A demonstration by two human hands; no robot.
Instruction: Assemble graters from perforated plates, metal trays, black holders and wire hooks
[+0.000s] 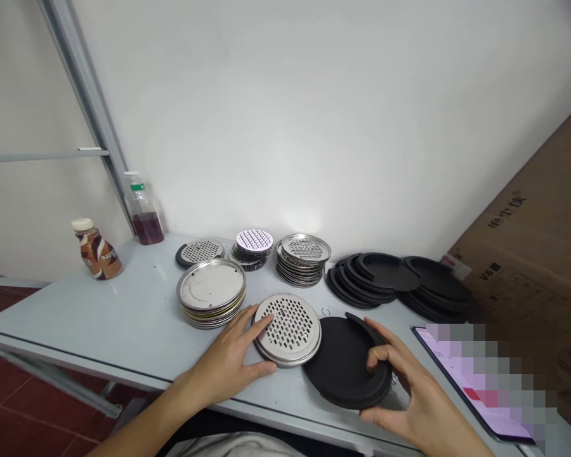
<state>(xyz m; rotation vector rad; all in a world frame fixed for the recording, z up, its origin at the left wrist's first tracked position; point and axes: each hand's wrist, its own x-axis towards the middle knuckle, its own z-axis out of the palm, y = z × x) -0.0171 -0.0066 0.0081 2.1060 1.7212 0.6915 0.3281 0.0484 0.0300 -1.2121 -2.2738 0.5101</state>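
Note:
My left hand (233, 355) rests against the left side of a round metal grater plate (290, 324) with rows of slots. Its index finger lies on the plate's top, the thumb stretches along the near edge, and the fingers are spread. The plate's right side overlaps a black round holder (337, 358) with a raised, partial rim. My right hand (404, 381) grips this holder by its right edge, index finger bent over the rim and thumb at the near side. Left of the plate stands a stack of shallow metal discs (212, 285).
Behind are more grater plates (305, 247), a small grater stack (254, 241) and a grater in a black holder (202, 252). Black holders (385, 273) are piled at right, near a tablet (476, 387) and cardboard box (528, 254). Two bottles (99, 254) (145, 212) stand left.

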